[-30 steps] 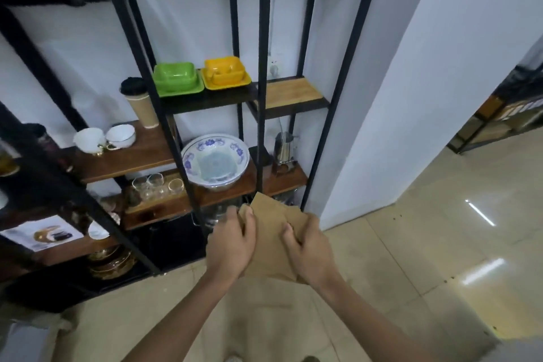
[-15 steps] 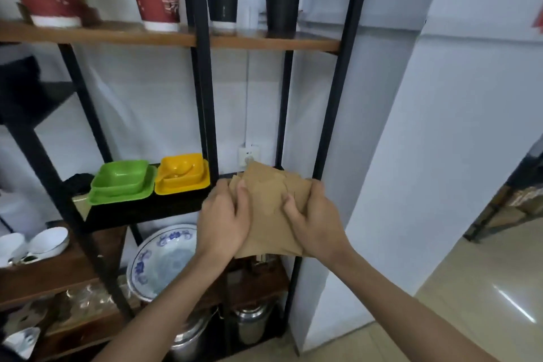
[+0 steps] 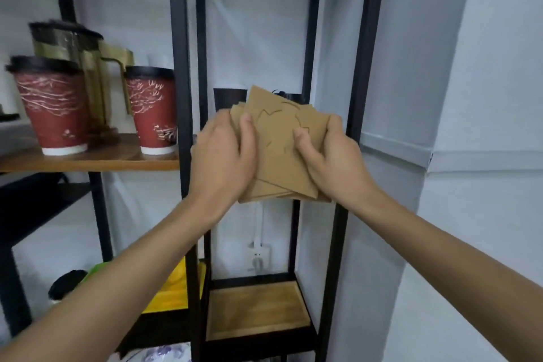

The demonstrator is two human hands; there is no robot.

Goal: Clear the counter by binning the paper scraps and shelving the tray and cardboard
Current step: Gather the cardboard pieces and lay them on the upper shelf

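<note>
A stack of brown cardboard point(image 3: 279, 153) pieces sits at the centre of the frame, held up in the air in front of a black metal shelf frame point(image 3: 183, 97). The top sheet shows jagged cut lines. The left hand point(image 3: 221, 161) grips the stack's left edge, its thumb pressed flat on the front face and its fingers curled behind, out of sight. The right hand point(image 3: 332, 159) clamps the right edge the same way, thumb bent onto the front, fingers wrapped round the back. The sheets are fanned slightly, corners sticking out above both hands.

At the left of the frame, two red paper cups point(image 3: 55, 109) with black lids stand on a wooden shelf point(image 3: 97, 160), a gold-trimmed pitcher point(image 3: 85, 67) behind them. Below the stack, a lower wooden shelf board point(image 3: 258, 311) lies toward the bottom centre, and a white wall socket point(image 3: 258, 256) is above it.
</note>
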